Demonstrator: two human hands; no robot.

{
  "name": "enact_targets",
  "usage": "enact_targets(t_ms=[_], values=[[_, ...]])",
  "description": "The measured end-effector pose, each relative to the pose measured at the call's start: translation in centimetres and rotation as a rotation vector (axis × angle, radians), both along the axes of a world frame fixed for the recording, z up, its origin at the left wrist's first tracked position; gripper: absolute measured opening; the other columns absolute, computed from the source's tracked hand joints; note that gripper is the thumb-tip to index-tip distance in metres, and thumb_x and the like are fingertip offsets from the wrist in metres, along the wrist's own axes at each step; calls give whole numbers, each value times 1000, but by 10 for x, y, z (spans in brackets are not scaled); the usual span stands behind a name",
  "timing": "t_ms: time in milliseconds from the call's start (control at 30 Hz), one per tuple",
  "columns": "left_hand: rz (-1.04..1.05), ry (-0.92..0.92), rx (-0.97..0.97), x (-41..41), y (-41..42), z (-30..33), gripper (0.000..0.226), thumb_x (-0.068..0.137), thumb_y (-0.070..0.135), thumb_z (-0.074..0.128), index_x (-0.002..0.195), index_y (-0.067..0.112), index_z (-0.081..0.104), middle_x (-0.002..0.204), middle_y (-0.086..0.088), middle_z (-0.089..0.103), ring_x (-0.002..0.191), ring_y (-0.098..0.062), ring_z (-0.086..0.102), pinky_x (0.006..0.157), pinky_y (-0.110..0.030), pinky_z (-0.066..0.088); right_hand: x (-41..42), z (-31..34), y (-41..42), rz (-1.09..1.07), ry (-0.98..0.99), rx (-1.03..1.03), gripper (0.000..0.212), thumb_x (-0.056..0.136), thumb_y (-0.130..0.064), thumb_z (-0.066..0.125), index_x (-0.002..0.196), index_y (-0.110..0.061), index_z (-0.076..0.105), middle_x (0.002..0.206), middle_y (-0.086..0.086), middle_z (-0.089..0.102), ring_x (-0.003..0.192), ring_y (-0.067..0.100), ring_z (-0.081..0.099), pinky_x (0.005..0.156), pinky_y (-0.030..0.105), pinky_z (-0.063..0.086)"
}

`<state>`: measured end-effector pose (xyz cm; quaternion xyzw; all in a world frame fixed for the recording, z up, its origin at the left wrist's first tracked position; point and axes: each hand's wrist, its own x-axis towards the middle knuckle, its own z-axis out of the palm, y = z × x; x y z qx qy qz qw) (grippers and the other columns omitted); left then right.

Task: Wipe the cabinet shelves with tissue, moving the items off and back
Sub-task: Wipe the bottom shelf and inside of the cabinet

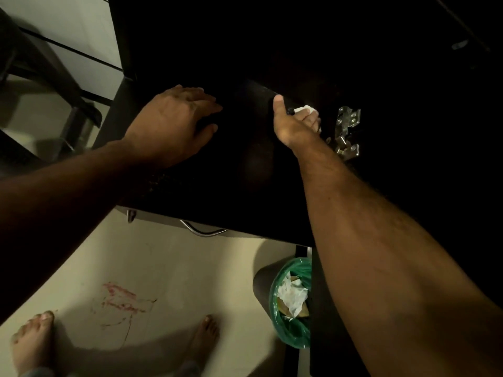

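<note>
Now white tissue (307, 109) bunched inside right hand (292, 123)'s curled grip, left hand (171, 123) flat.

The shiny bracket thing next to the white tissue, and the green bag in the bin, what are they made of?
The bracket looks like bare metal: silvery, with bright glints and screw heads, probably a steel door hinge. The green bag looks like thin plastic film: glossy, wrinkled and a little see-through. The tissue, held in the right hand, looks like soft matte paper, crumpled.
</note>
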<state>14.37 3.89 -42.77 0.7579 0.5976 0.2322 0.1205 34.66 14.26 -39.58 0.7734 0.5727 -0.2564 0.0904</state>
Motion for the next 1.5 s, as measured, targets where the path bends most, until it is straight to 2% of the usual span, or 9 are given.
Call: enact_targets(t_ms=[267,400,567,767,933,1100,1233,1333,1500], values=[[16,-11,-13,-14,5,0,43,98,31,49,135,10,55,140,-14,53,136,-30,42,115,-46,26,-12,-8,-4,1,-42,49,103,84,-82,9,153,-9,-12,159,15,-23,146,27,-23,117,44,-17],[22,3,-34,-13,5,3,53,94,40,39,133,9,56,138,-14,55,134,-31,45,113,-46,29,-21,-11,-19,198,3,76,92,86,-80,7,154,-20,-9,159,10,-23,145,23,-26,114,51,-21],[21,-13,-9,-19,3,2,43,98,33,46,133,10,56,138,-15,55,134,-31,44,113,-50,31,7,-17,-66,395,30,127,79,92,-72,11,154,-26,-7,161,0,-21,145,12,-24,112,47,-23],[35,-3,-39,-25,-2,8,55,92,41,38,131,8,58,135,-16,57,132,-32,47,112,-48,30,6,-16,-25,125,-56,66,88,90,-73,7,153,-14,-12,160,9,-22,146,20,-22,118,43,-16],[47,-15,-18,-28,-2,4,41,97,27,53,133,8,57,138,-16,55,135,-32,44,114,-47,27,-33,-15,0,15,-45,44,94,88,-78,11,154,-14,-10,159,15,-22,146,27,-24,117,47,-16],[39,2,-53,-34,-7,9,59,90,42,35,131,7,58,135,-17,57,131,-34,47,111,-49,31,-58,-17,-6,130,-45,47,90,90,-75,10,154,-15,-11,157,20,-24,145,31,-26,115,49,-19],[57,20,22,-38,-13,14,38,97,23,53,130,4,58,133,-20,57,127,-36,49,105,-48,36,-68,-21,-21,359,42,119,80,92,-72,11,154,-25,-5,159,11,-23,144,23,-28,110,56,-24],[71,13,25,-40,-15,18,39,94,18,60,130,4,58,133,-20,57,127,-36,49,103,-48,38,-42,-20,-38,527,65,154,72,93,-71,11,154,-34,-2,161,2,-20,145,15,-26,109,54,-26],[74,19,26,-45,-22,22,38,91,16,64,127,3,61,130,-20,60,125,-36,51,102,-49,40,15,-18,-78,478,2,97,64,95,-66,12,152,-41,-5,161,-6,-20,145,9,-23,114,51,-20]])
